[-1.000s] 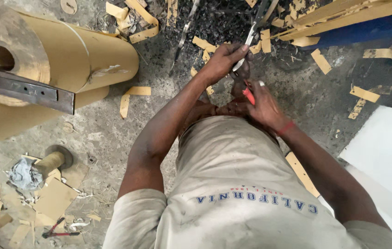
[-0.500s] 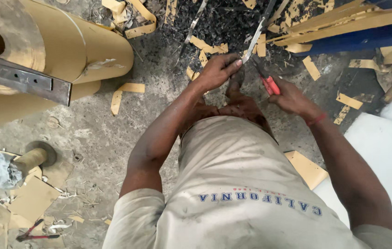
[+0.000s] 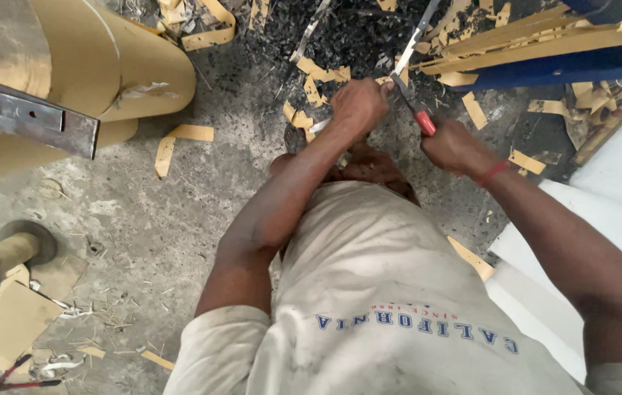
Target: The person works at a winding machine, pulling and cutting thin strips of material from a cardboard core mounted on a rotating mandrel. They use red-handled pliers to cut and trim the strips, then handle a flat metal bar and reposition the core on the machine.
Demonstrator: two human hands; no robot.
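My right hand (image 3: 451, 146) grips the red handle of a pair of metal snips (image 3: 415, 107), whose jaws point up and left. My left hand (image 3: 358, 104) is closed on the near end of a long thin metal strip (image 3: 419, 29) that runs up and away toward the top of the view. The snips' jaws meet the strip right beside my left fingers. Both hands are stretched out over a dark heap of metal shavings (image 3: 355, 36) on the concrete floor. A red band sits on my right wrist.
A big roll of tan paper (image 3: 84, 66) with a steel bar (image 3: 25, 113) across it lies at left. Tan offcuts litter the floor. A blue frame (image 3: 567, 66) stands top right, a white sheet (image 3: 618, 190) at right, red-handled pliers (image 3: 11, 377) bottom left.
Both hands have moved forward and up, away from my body. The right hand with the snips swung to the right, and the jaws now reach the strip by my left hand.
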